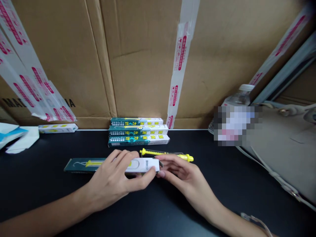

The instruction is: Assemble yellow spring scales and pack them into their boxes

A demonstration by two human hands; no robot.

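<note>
A long, narrow green and white spring scale box [145, 164] lies across the black tabletop, a hooked yellow gauge printed on its top. My left hand [118, 174] grips it around the middle, the thumb stretched along its near side. At the right end of the box, a small end flap stands out, and the fingers and thumb of my right hand [182, 174] close on that end. Just behind my right hand rests a yellow spring scale [168, 153] with a clear tube, partly covered by the fingers.
Several similar boxes [138, 140] are lined up at the back against a large taped cardboard carton [145, 65]. Another box [58, 128] and white-blue paper [22, 136] lie at the left. A plastic bottle [239, 97] and a beige bag [283, 151] stand at the right.
</note>
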